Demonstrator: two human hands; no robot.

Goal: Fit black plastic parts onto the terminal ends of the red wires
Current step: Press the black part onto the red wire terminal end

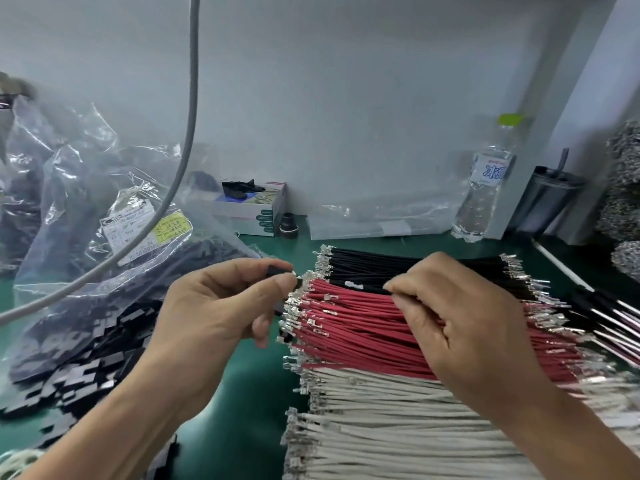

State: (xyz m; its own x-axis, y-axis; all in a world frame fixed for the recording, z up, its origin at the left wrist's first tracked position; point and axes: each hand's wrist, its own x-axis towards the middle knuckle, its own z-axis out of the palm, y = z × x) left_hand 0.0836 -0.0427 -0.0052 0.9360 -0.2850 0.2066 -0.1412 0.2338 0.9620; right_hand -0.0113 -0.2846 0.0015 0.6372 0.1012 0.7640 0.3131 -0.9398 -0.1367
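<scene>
1. The left hand [221, 303] is pinching a small black plastic part [277, 271] between thumb and forefinger, holding it right at the metal terminal ends [294, 306] of the red wires [363, 327].
2. The right hand [460, 320] is pinching the top of the red bundle near the black wires [374, 268], its fingers [398, 292] curled; which single wire they are gripping I cannot tell.
3. To seat the part well, it is probably best to be keeping one red wire taut and lined up straight with the part's opening before pushing.
4. The red wires are lying on the green surface [242, 393] between black wires behind and white wires [381, 427] in front.
5. Neighbouring terminals are crowding the working end, so snagging looks likely; open surface is lying left of the terminals, bounded by the bag of black parts [86, 306].
</scene>
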